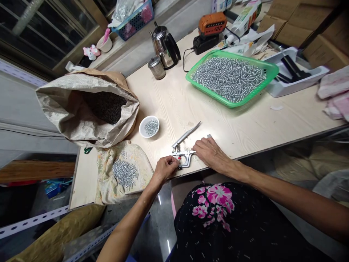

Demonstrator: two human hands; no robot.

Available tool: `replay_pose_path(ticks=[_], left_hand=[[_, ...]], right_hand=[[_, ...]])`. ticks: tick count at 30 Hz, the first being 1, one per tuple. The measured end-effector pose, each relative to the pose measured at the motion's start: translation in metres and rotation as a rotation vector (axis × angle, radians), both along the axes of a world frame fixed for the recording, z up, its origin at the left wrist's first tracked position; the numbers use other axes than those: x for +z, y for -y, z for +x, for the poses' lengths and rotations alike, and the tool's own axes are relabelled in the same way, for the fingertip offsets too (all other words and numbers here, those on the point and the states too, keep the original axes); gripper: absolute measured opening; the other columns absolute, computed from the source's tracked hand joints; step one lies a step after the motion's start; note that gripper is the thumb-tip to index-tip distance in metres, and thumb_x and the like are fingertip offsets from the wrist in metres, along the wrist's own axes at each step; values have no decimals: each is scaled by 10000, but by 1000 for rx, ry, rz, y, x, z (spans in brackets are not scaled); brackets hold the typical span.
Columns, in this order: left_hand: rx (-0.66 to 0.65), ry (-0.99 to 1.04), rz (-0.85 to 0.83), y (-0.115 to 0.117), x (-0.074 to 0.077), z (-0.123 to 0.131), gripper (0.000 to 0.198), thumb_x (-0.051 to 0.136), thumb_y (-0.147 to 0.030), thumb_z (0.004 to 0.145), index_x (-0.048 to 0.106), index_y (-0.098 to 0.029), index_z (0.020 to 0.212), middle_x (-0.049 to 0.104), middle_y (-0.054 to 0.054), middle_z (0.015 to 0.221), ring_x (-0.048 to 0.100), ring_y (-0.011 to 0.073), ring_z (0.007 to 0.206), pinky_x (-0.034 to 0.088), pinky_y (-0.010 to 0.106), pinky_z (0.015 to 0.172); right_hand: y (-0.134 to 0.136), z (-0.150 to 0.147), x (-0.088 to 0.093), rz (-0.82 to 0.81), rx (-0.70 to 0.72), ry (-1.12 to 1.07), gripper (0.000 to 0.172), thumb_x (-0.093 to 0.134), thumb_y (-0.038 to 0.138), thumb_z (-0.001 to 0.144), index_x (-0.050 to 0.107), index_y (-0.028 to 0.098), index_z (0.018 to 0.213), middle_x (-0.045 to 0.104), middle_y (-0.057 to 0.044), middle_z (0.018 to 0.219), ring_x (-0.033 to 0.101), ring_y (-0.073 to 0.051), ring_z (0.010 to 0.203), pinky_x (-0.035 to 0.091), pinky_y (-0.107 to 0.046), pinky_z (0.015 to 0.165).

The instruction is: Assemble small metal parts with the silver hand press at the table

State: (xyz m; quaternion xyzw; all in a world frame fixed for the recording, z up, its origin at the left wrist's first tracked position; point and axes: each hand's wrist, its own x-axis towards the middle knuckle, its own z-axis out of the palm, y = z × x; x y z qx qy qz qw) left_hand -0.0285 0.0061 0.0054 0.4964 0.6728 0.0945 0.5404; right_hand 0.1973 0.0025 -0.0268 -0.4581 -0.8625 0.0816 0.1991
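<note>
A silver hand press tool lies at the table's front edge, its long handle raised toward the back. My left hand is closed at the tool's left end, fingertips pinched beside a small red part; what they hold is too small to name. My right hand has its fingers curled at the tip of the tool's lower handle, and whatever is under them is hidden. A white bowl with small metal pieces stands behind my left hand. More metal pieces lie on a patterned cloth to the left.
A large open sack with dark contents stands at the left. A green basket full of metal pieces is at the back right, near a white tray. A kettle and a metal canister stand at the back.
</note>
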Motion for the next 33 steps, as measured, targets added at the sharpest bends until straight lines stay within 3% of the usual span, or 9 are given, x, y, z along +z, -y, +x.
replay_pose_path(ticks=[5,12,18,19,21,23,25,29,33], left_hand=[[31,62,-213,-5,13,3,216,680,-343,769,559,-165,770,573,-46,531,533,87,382,389,183,380],[-52,81,-254,-6,16,1,309,728,-412,752,560,-154,778,601,-36,569,576,89,399,433,178,391],[-8,89,-268,-3,15,2,335,747,-423,736,546,-158,778,593,-48,555,575,85,391,421,167,386],[-5,87,-267,-3,16,2,326,745,-414,740,548,-158,781,592,-49,553,572,82,389,421,165,386],[-3,84,-263,-2,17,3,301,739,-390,749,553,-156,786,590,-50,548,564,78,382,419,163,383],[0,83,-259,-1,18,3,287,735,-377,754,555,-155,788,589,-50,545,560,77,379,414,161,381],[7,76,-259,0,18,4,290,735,-379,755,553,-156,785,589,-51,545,562,78,379,411,161,381],[22,63,-258,0,17,5,300,739,-390,751,551,-159,789,589,-50,553,564,82,382,410,166,389],[13,25,-253,2,16,6,247,682,-373,802,550,-165,799,579,-49,561,563,96,392,411,190,404]], right_hand=[[1,1,-3,-35,8,-16,168,439,96,948,569,177,878,590,-60,908,441,-220,890,283,-356,806],[0,1,-6,-53,28,-12,161,446,124,958,578,185,890,599,-54,913,437,-221,904,279,-356,803],[-2,6,1,-85,78,-5,113,499,221,955,606,184,964,613,-72,975,467,-236,932,317,-376,835],[-4,9,3,-94,92,-11,147,538,277,946,607,181,1032,616,-83,1034,475,-247,964,328,-387,855],[-10,14,5,-84,98,-31,399,620,398,901,554,168,1219,581,-128,1225,470,-286,1085,340,-425,916],[-21,19,4,-48,92,-26,666,676,488,843,445,148,1368,472,-186,1409,405,-341,1235,317,-490,988],[-33,23,3,-32,114,12,829,716,546,784,383,130,1419,401,-224,1475,318,-388,1332,263,-563,1041],[-53,23,8,-65,191,86,900,751,622,699,422,139,1384,511,-198,1366,352,-396,1304,225,-604,1061],[-59,18,20,-73,212,149,752,750,611,706,528,148,1255,595,-154,1187,473,-335,1093,310,-528,969]])
